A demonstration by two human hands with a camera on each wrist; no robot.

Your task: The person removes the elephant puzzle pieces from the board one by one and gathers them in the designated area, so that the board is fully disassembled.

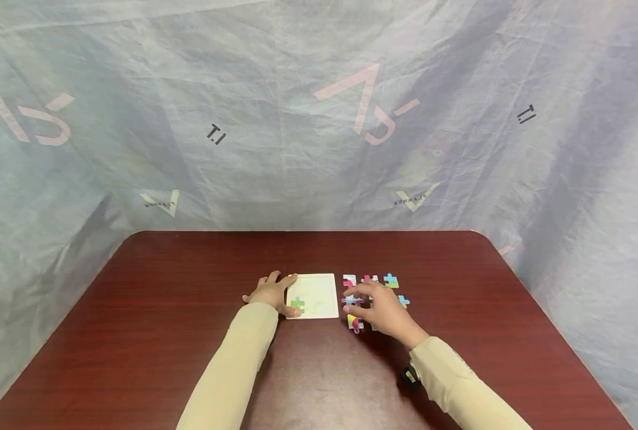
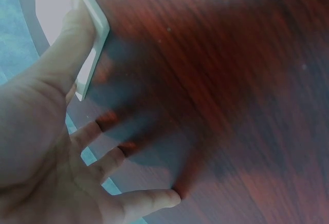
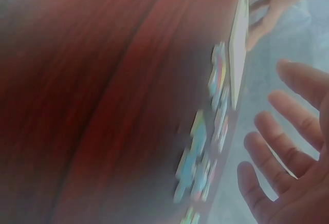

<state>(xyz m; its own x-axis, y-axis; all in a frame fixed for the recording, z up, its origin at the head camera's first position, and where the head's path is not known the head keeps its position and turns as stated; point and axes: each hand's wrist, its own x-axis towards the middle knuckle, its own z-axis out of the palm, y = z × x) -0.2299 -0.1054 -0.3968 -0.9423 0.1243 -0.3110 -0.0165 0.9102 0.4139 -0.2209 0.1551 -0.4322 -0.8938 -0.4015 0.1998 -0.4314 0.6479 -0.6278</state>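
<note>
A shallow white puzzle tray (image 1: 321, 292) lies on the table, with one green-and-blue jigsaw piece (image 1: 298, 303) in its near left corner. My left hand (image 1: 268, 294) rests at the tray's left edge: thumb on the near corner by that piece, index finger at the far corner, other fingers spread on the tabletop. To the tray's right lie several loose jigsaw pieces (image 1: 391, 280) in rough rows. Above them hovers my right hand (image 1: 379, 309), fingers loosely bent and apart, nothing between them. It hides some of the pieces in the head view.
The dark red-brown wooden table (image 1: 179, 334) has rounded far corners. Behind it and along both sides hangs a grey printed cloth (image 1: 276, 119). A small black object (image 1: 410, 376) shows beneath the right sleeve.
</note>
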